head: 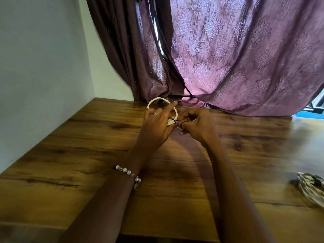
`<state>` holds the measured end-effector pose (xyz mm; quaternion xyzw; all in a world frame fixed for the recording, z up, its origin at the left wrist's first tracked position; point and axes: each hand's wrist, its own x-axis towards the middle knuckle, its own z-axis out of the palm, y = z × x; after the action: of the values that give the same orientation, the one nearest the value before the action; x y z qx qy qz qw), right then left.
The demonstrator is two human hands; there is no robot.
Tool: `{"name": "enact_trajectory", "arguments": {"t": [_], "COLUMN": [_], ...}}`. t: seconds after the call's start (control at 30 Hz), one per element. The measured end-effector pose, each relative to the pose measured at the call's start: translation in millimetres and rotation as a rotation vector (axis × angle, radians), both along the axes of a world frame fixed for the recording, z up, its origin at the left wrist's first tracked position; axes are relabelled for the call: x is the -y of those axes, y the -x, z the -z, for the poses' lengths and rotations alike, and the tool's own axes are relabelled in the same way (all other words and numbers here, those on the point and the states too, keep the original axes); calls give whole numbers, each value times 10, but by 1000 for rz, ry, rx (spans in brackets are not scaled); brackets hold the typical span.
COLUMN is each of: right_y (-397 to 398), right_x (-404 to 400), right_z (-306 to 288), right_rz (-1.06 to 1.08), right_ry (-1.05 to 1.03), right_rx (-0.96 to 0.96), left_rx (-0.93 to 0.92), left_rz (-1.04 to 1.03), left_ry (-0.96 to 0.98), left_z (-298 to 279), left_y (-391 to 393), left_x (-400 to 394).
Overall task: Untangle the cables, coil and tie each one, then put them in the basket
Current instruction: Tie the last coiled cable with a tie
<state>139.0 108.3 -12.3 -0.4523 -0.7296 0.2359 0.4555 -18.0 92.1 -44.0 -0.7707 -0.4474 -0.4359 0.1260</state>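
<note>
A coiled white cable (158,100) is held up over the wooden table (87,155), its loop standing above my fingers. My left hand (157,125) grips the bunched strands of the coil, with the index finger stretched out along the loop. My right hand (194,123) pinches a thin black tie (174,121) wrapped around the bundle where the strands meet. The lower part of the coil is hidden behind my left hand.
A woven white-and-dark basket rim (310,188) shows at the right edge of the table. A purple patterned curtain (245,58) hangs behind the table's far edge. A white wall (35,67) closes the left side.
</note>
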Motion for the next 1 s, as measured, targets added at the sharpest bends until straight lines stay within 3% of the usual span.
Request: {"name": "enact_trajectory", "arguments": {"t": [0.27, 0.63, 1.0], "right_y": [-10, -29, -86], "right_x": [-62, 9, -95], "right_z": [27, 1, 48], "right_rz": [-4, -66, -105], "right_ry": [-107, -93, -217], "right_rx": [98, 8, 103], "left_rx": [-30, -52, -77], "left_rz": [-20, -12, -12], "left_ry": [-27, -42, -51], "left_z": [-8, 10, 19], "left_y": [10, 12, 35], "left_x": [7, -24, -35]}}
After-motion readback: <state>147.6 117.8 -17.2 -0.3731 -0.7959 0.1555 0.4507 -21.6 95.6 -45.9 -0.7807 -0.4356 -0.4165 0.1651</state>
